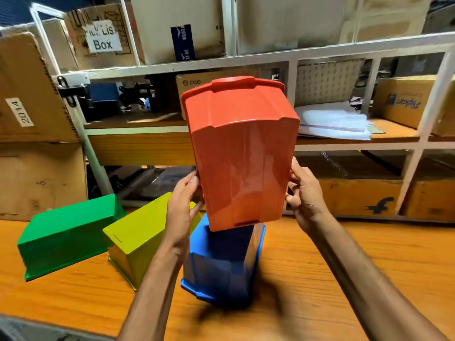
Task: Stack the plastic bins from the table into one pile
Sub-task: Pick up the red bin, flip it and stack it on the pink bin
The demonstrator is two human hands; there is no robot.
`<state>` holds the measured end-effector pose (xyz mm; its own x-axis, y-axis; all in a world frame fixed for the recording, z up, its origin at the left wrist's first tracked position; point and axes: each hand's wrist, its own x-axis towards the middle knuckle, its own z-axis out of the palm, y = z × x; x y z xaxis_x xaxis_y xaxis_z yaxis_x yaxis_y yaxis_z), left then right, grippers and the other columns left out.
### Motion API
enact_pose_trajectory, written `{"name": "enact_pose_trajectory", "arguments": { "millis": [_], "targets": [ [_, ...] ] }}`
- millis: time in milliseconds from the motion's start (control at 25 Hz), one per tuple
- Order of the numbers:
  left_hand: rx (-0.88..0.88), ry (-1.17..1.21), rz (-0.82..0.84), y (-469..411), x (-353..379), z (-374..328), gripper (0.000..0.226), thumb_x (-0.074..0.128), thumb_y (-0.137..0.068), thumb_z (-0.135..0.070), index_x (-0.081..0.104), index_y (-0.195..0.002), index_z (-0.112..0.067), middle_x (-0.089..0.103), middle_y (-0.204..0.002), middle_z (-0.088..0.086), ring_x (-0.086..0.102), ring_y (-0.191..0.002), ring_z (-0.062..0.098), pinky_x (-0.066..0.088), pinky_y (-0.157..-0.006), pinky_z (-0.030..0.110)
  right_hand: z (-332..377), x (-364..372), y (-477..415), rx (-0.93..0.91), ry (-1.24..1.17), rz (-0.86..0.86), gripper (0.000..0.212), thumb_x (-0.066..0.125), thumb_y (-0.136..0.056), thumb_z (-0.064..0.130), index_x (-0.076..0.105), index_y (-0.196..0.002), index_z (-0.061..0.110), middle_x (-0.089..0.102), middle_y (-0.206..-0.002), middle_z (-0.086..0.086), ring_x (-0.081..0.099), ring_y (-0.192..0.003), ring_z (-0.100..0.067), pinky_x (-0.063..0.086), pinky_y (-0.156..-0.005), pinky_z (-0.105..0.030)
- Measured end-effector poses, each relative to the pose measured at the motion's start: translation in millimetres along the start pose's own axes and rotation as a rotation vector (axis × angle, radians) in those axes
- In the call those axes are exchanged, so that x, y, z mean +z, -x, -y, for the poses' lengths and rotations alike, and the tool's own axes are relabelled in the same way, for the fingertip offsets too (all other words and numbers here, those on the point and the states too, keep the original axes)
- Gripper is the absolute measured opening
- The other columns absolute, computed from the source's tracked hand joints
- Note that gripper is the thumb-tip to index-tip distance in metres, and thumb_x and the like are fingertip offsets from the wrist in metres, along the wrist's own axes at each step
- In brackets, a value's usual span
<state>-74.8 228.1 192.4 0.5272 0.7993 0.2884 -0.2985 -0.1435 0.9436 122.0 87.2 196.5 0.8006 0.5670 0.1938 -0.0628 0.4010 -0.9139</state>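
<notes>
I hold a red plastic bin (242,153) up in the air at the centre, its flat bottom turned towards me and its rim pointing away. My left hand (182,205) grips its left side and my right hand (304,193) grips its right side. Directly under it a blue bin (221,264) rests upside down on the orange wooden table (344,267). To the left lie a yellow-green bin (140,237) and, further left, a green bin (66,235), both upside down. My left forearm hides part of the yellow-green bin.
White metal shelving (293,62) stands behind the table, holding cardboard boxes, a paper stack (332,124) and dark hardware. Large cardboard boxes (29,114) are piled at the left, right behind the green bin. A grey edge (24,328) shows at the bottom left.
</notes>
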Motion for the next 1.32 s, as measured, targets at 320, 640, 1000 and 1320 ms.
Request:
{"name": "enact_pose_trajectory", "arguments": {
  "millis": [320,640,1000,1320],
  "targets": [
    [-0.273,-0.026,0.092,1,-43,-34,0.089,0.009,-0.084,-0.088,0.072,-0.115,-0.033,0.078,-0.11,0.0,0.07,-0.102,0.018,0.046,-0.089,0.04,25,-9,36,-0.165,0.32,0.197,0.05,0.063,-0.096,0.004,0.058,-0.14,0.029,0.066,-0.136,0.009,0.059,-0.129,-0.007,0.052,-0.102,-0.031],
    [-0.38,0.077,0.281,10,-71,-22,0.075,0.026,-0.09,-0.082,0.082,-0.09,-0.032,0.079,-0.099,0.001,0.073,-0.083,0.017,0.054,-0.085,0.041,24,-7,72,-0.226,0.504,0.169,0.065,0.056,-0.086,-0.018,0.066,-0.134,0.025,0.069,-0.133,0.004,0.059,-0.131,-0.016,0.052,-0.105,-0.051],
    [-0.43,0.103,0.443,0,-80,12,0.044,0.062,-0.092,-0.009,0.065,-0.135,-0.016,0.073,-0.121,0.001,0.062,-0.09,0.01,0.055,-0.065,0.021,51,7,103,-0.113,0.487,0.074,0.033,0.057,-0.101,0.041,0.07,-0.127,0.026,0.076,-0.118,0.008,0.07,-0.112,-0.009,0.056,-0.095,-0.034],
    [0.091,-0.112,0.369,25,-53,-8,0.057,0.07,-0.09,-0.003,0.06,-0.138,-0.032,0.072,-0.123,-0.011,0.067,-0.109,0.003,0.053,-0.086,0.018,21,-27,114,-0.236,0.583,-0.124,0.055,0.059,-0.092,0.004,0.062,-0.122,0.05,0.066,-0.129,0.009,0.061,-0.123,-0.016,0.054,-0.1,-0.046]
  ]
}}
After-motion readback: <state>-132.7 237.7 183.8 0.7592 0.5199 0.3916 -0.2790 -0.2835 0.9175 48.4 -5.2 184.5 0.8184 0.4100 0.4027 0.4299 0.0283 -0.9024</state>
